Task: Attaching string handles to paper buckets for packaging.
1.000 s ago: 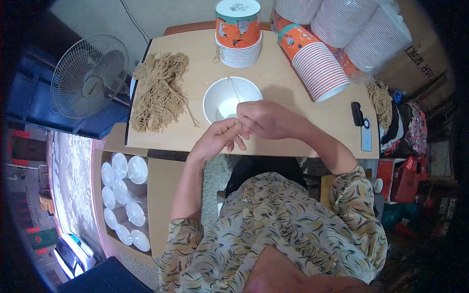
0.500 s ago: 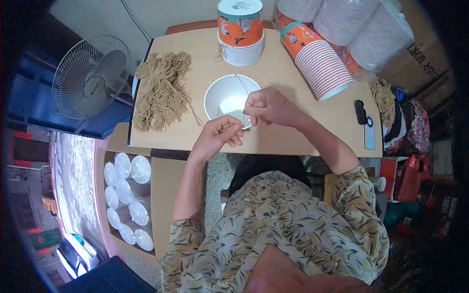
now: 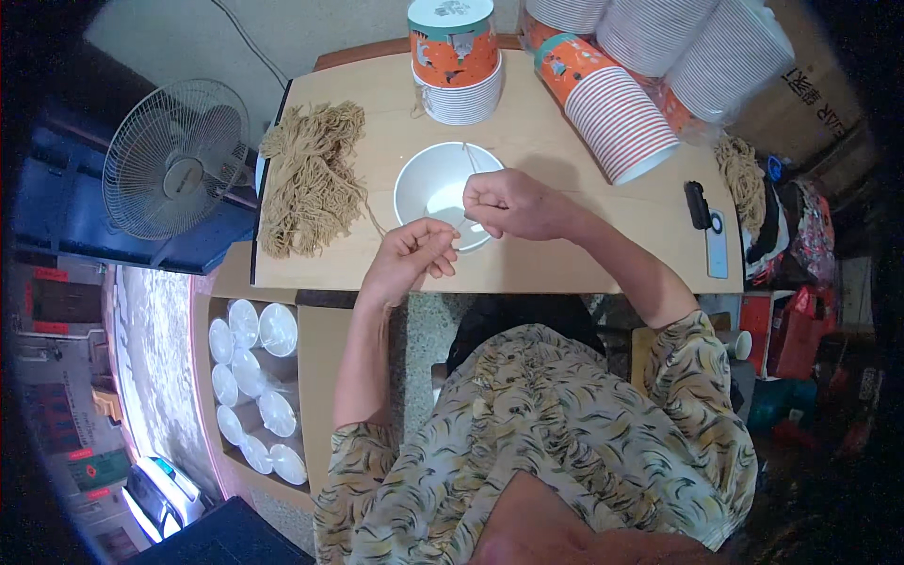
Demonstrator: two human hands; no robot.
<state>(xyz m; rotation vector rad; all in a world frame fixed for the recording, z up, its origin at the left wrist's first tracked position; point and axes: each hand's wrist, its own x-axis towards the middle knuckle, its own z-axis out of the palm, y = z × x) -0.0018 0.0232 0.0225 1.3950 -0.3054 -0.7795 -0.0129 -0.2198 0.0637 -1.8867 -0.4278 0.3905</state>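
A white paper tub [image 3: 426, 188] stands with its mouth up near the table's front edge. Over its near rim my two hands work close together. The right hand [image 3: 513, 204] is closed, thumb against curled fingers, on a thin twine cord [image 3: 471, 158] that shows running up to the tub's far rim. With thumb and forefinger pinched, my left hand [image 3: 411, 256] grips what looks like the same cord; its fingertips hide most of it. Left of the tub lies a tangled heap of tan twine [image 3: 311, 188], a strand trailing toward my left wrist.
At the back stands a stack of tubs [image 3: 454, 56] with an orange printed one on top. Another stack [image 3: 617, 118] lies tilted, beside bagged tubs [image 3: 725, 66]. A phone [image 3: 717, 247] is at right, a fan [image 3: 179, 165] at left, and a carton of clear lids [image 3: 254, 377] below.
My right hand has drawn slightly left and up, and its fingers have curled in tighter. The left hand has shifted a little left. The whole view has tilted slightly.
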